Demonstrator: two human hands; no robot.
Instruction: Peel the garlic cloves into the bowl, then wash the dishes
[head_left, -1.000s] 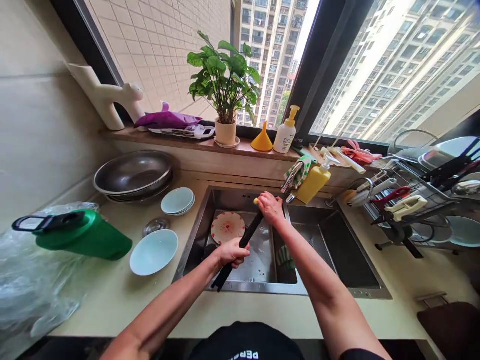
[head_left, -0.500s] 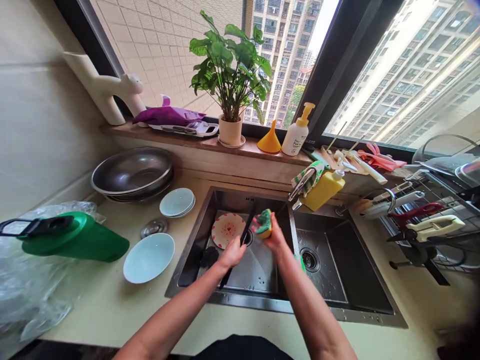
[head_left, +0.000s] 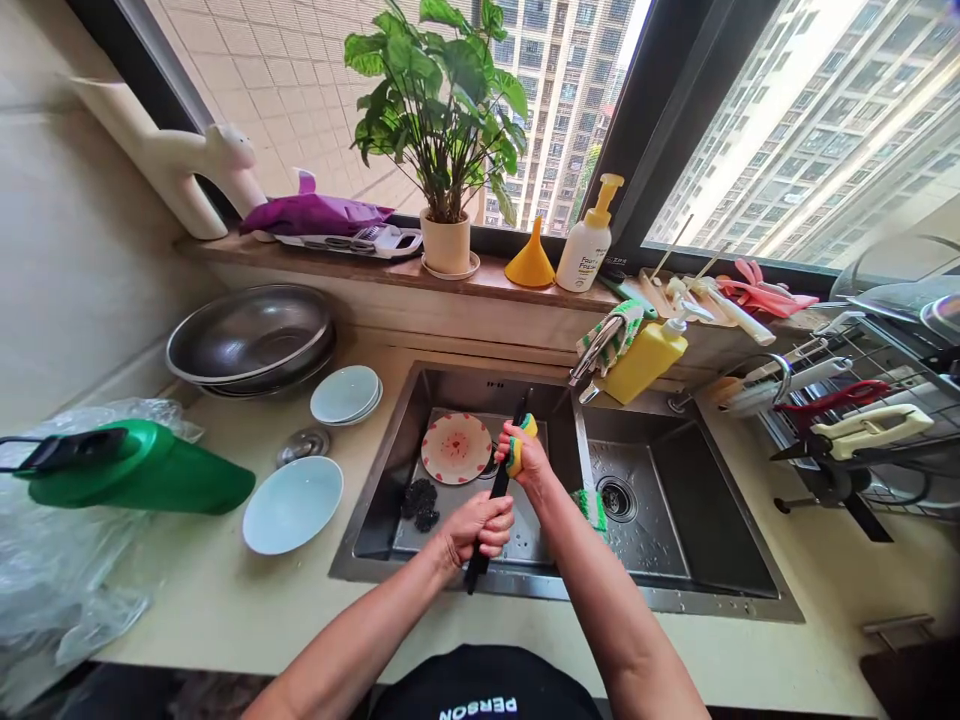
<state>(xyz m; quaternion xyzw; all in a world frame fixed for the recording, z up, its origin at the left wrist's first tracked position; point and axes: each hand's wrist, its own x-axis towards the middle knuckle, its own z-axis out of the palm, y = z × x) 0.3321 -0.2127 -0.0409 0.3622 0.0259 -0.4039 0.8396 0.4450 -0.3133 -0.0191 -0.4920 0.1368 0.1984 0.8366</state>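
Over the left sink basin (head_left: 375,470), my left hand (head_left: 480,525) is closed round the lower part of a long black utensil (head_left: 501,482). Higher on the same utensil, my right hand (head_left: 525,455) presses a yellow and green sponge (head_left: 514,456) wrapped about it. What kind of utensil it is cannot be made out. A white plate with red marks (head_left: 456,448) lies in the basin, left of my right hand. Below the plate is a dark scouring pad (head_left: 420,503). A green and white cloth (head_left: 591,508) hangs at the divider between the basins.
White bowls (head_left: 292,505), small dishes (head_left: 345,393), a wok (head_left: 251,335) and a green bottle (head_left: 142,468) stand on the left counter. Behind the faucet (head_left: 600,345) is a yellow soap bottle (head_left: 645,362). A dish rack (head_left: 915,385) is at the right.
My right hand has closed the sponge round the black utensil, which it held beside it before. My left hand has shifted down and right along the handle. The view has moved slightly.
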